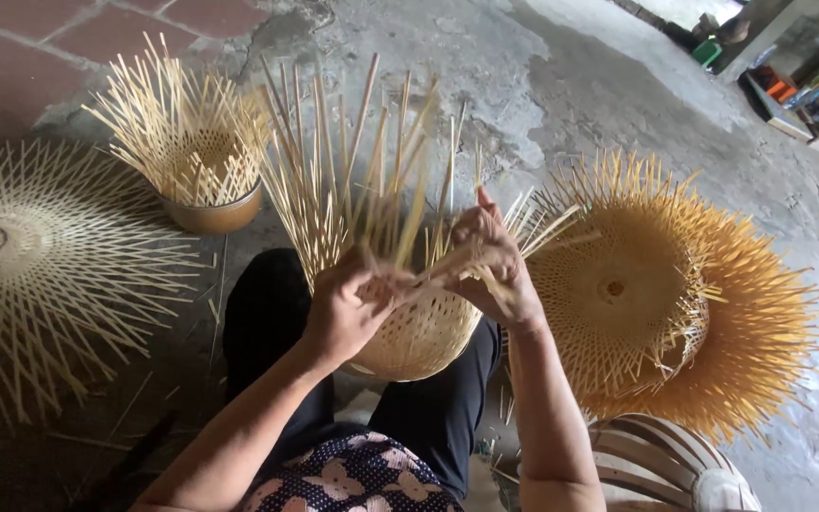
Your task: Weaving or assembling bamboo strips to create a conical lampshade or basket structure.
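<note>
Basket (419, 332) on lap, btwn L hand (348, 308) & R hand (490, 261), strips gripped.

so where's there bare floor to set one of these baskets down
Bare concrete floor lies beyond the basket being woven, between the upright basket in the pot and the stacked baskets. It is crowded around the left hand, right hand and the flat woven disc.

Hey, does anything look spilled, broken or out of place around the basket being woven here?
Nothing looks damaged. Both hands, left hand and right hand, grip strips of the half-woven basket on the lap. The only mess is a few loose bamboo slivers on the concrete floor.
</note>
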